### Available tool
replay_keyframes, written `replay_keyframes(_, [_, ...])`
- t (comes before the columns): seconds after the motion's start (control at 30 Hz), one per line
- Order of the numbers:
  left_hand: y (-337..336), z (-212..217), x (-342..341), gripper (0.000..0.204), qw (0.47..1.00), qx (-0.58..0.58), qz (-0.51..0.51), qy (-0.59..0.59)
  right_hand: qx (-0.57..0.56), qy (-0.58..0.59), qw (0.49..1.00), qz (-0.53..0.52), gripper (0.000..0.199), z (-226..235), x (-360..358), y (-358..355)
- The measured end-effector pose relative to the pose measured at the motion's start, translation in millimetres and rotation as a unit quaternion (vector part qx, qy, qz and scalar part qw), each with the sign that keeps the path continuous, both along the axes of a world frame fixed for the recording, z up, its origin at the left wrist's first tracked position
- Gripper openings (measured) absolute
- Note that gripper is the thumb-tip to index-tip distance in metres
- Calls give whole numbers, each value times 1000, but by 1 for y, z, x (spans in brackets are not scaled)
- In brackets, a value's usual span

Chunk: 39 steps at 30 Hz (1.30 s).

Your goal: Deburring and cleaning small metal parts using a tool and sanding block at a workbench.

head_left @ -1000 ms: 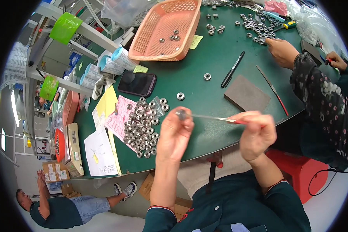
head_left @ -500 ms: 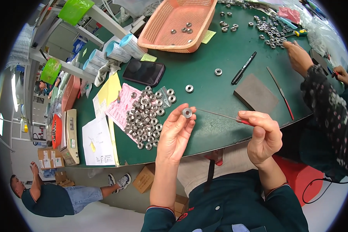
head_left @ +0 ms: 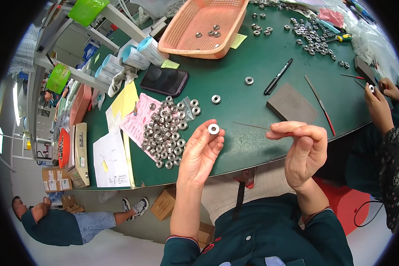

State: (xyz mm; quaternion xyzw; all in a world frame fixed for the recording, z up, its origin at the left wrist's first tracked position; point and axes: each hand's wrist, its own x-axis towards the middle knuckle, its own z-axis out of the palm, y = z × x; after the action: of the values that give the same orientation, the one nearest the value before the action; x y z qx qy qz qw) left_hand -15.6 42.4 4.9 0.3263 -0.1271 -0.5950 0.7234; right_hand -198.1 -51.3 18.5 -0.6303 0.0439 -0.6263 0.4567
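Between the thumb and fingers of my left hand (head_left: 199,155) is a small silver metal ring (head_left: 213,129), its hole facing up. My right hand (head_left: 305,153) pinches a thin needle file (head_left: 251,126) by its red handle, mostly covered by the fingers. The file's tip points left toward the ring and is apart from it. Left of my left hand, a heap of similar metal rings (head_left: 166,133) lies partly on pink paper (head_left: 135,119). Two single rings, a nearer one (head_left: 216,99) and a farther one (head_left: 249,80), lie on the green table (head_left: 221,155).
A grey block (head_left: 292,106), a black marker (head_left: 279,76) and a red-handled flat file (head_left: 320,105) lie to the right. Beyond are a phone (head_left: 165,81) and an orange basket (head_left: 195,48) holding several rings. At far right, a co-worker's hands (head_left: 381,104) hold a ring.
The file has drawn back to the right, away from the ring in my left hand. The co-worker's hand has moved from the far ring pile toward the right edge and now holds a ring.
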Motion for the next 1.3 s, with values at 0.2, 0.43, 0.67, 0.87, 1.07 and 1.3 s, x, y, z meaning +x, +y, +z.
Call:
replay_keyframes(0.2, [-1, 0, -4, 29, 1000, 17, -16, 5, 46, 24, 999, 13, 15, 11, 5, 6])
replay_keyframes(0.43, [0, 1, -4, 32, 999, 27, -18, -4, 58, -23, 997, 47, 9, 4, 12, 11])
replay_keyframes(0.67, [-1, 3, -6, 33, 999, 34, -23, -18, 85, -19, 993, 75, 10, 0, 18, 13])
replay_keyframes(0.87, [-2, 4, -14, 32, 999, 12, -42, 13, 86, 3, 995, 49, 10, -10, 27, 13])
replay_keyframes(1.07, [-1, 11, -18, 32, 998, -9, -61, -3, 54, -17, 998, 7, 10, -14, 30, 13])
replay_keyframes(1.3, [-1, 11, -13, 30, 999, 4, -52, 4, 42, -54, 997, 38, 11, -15, 29, 12])
